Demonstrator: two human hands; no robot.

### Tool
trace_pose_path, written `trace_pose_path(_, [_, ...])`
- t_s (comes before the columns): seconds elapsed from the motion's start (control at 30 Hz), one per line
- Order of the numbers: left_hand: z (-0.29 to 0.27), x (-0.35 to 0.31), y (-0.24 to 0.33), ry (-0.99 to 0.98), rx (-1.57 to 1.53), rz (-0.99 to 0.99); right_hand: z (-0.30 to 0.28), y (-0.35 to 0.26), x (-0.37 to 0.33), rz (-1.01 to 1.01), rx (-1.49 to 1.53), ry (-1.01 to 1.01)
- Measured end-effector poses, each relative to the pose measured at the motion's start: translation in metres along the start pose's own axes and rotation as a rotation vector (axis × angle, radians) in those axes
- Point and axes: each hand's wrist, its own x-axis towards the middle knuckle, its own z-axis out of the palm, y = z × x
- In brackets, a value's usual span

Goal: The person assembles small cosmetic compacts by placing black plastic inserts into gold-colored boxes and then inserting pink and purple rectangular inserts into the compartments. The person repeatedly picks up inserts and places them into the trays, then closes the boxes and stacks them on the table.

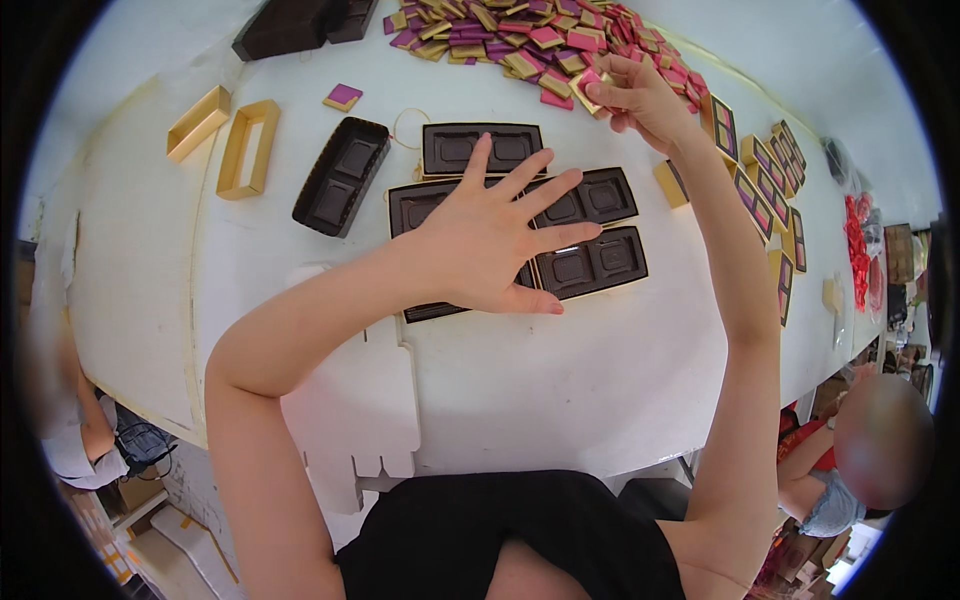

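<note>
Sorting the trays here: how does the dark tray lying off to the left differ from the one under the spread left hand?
The left tray lies at a slant, apart and untouched; the tray under the left hand sits square among others, largely covered. Both are dark brown with empty square pockets.

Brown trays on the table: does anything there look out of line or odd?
One brown tray sits apart at the left, turned at a slant, while the other trays lie side by side in a neat block under the left hand. A single pink square lies alone, away from the pile where the right hand picks. Nothing looks spilled or broken.
</note>
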Motion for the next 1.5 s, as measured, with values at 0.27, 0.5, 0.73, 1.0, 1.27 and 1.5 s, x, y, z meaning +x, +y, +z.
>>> trace_pose_path(0.27, [-0.001, -0.002, 0.004, -0.008, 0.010, -0.037, 0.040, -0.032, -0.096, -0.182, -1.209, 0.295])
trace_pose_path(0.5, [0.000, -0.002, 0.002, -0.011, 0.025, -0.024, 0.069, -0.057, -0.093, -0.049, -1.229, 0.138])
trace_pose_path(0.73, [0.001, 0.000, 0.004, -0.003, 0.022, -0.018, 0.024, -0.036, -0.094, -0.267, -0.954, -0.080])
trace_pose_path(1.0, [0.000, -0.002, 0.003, -0.005, 0.029, -0.026, 0.040, -0.007, -0.115, -0.473, -1.225, 0.057])
trace_pose_path(1.27, [0.001, 0.000, 0.002, -0.016, 0.029, 0.012, 0.047, 0.011, -0.126, -0.351, -1.076, 0.195])
trace_pose_path(1.5, [0.000, 0.001, 0.005, -0.034, 0.021, 0.000, 0.012, -0.012, -0.127, 0.189, 0.206, -0.035])
